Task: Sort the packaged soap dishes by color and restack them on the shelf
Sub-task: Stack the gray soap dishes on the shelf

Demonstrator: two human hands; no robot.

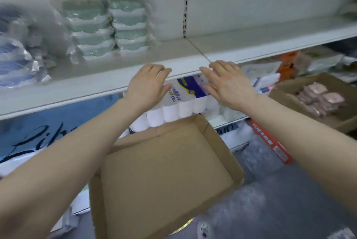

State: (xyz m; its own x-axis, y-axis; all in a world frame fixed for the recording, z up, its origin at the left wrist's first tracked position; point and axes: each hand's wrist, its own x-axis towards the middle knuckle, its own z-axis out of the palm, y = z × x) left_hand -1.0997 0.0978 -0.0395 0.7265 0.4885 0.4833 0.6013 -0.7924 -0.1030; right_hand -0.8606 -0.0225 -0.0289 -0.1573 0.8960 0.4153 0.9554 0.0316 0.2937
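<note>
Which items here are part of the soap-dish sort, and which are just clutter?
Job:
- green soap dishes, two stacks on the shelf
- blue soap dishes, blurred, far left
- pink packs in the right box, probably dishes too
- left hand and right hand, both empty

Clutter:
- empty cardboard box
- toilet roll pack
- red packet

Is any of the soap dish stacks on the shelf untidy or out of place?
Yes. The blue packs at the far left lie in a loose, slumped heap, unlike the two neat green stacks beside them. Pink packs sit in a box on the right, off the shelf.
</note>
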